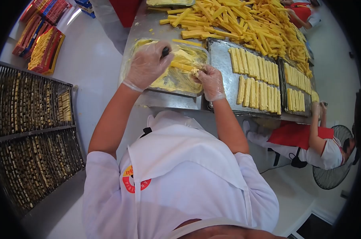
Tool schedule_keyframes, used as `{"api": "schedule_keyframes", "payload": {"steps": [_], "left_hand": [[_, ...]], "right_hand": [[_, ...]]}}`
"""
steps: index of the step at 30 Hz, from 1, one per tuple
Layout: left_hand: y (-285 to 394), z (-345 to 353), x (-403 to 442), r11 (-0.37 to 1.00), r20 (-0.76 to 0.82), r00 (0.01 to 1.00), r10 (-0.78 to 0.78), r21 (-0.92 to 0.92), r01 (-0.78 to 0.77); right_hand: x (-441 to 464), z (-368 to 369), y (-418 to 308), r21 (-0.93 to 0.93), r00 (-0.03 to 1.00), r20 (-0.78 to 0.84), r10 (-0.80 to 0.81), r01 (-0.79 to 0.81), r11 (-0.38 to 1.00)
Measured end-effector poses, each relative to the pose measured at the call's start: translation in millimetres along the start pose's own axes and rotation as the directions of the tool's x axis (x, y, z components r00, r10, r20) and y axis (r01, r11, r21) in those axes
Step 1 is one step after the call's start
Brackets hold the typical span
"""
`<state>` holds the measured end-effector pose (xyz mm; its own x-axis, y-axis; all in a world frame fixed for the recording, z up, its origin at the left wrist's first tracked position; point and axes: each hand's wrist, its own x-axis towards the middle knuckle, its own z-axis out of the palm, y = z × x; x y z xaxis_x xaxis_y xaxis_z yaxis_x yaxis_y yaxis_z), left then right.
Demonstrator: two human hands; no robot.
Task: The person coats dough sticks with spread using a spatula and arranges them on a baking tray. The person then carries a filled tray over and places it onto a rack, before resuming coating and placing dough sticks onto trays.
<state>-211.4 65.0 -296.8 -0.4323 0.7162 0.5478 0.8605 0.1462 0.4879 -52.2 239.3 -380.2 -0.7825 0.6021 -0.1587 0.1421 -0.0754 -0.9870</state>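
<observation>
My left hand (146,65), in a clear plastic glove, is closed round a tool with a black handle (165,51); its working end cannot be made out. My right hand (211,81), gloved too, grips the cream-smeared end of a yellow stick (182,66). Both hands are over a shallow metal pan (124,71) smeared with pale yellow cream (170,82). Just right of my right hand lies a dark baking tray (219,59) with two rows of coated sticks (254,67). Another loose stick (187,42) lies across the pan's far edge.
A large heap of yellow sticks (236,24) covers the far table. Beyond the first tray is a second tray (286,101) of coated sticks. A tray rack (33,103) and red crates (49,49) stand at left. Co-workers (324,147) stand at right, near a fan (334,175).
</observation>
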Motion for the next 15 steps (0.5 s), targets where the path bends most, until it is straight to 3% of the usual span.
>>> {"api": "schedule_keyframes", "payload": {"steps": [1,4,7,8,11,12,15], "left_hand": [[7,-3,7,1.0,-0.051,0.999,0.011,0.005,-0.011],[17,-2,14,0.92,-0.142,0.982,-0.121,-0.388,0.057],[14,17,8,0.466,-0.082,0.833,-0.547,-0.857,0.222],[4,19,6,0.402,-0.032,0.773,-0.634,-0.867,0.294],[-54,36,-8,0.848,-0.243,0.851,-0.465,-0.4,0.349],[-38,22,-7,0.915,-0.232,0.892,-0.389,-0.212,0.343],[-17,18,-4,0.984,-0.107,0.979,-0.176,0.02,0.18]], "right_hand": [[1,1,-2,0.032,1.0,-0.001,0.028,-0.028,0.999],[2,6,-7,0.056,0.997,-0.02,0.08,-0.078,0.995],[4,7,-8,0.07,0.995,-0.059,0.085,-0.081,0.994],[5,7,-8,0.076,0.994,-0.073,0.083,-0.077,0.994],[6,11,-15,0.098,0.99,-0.103,0.097,-0.087,0.991],[8,10,-13,0.058,0.993,-0.098,0.071,-0.065,0.996],[13,8,-2,-0.024,0.996,-0.094,-0.006,0.003,1.0]]}}
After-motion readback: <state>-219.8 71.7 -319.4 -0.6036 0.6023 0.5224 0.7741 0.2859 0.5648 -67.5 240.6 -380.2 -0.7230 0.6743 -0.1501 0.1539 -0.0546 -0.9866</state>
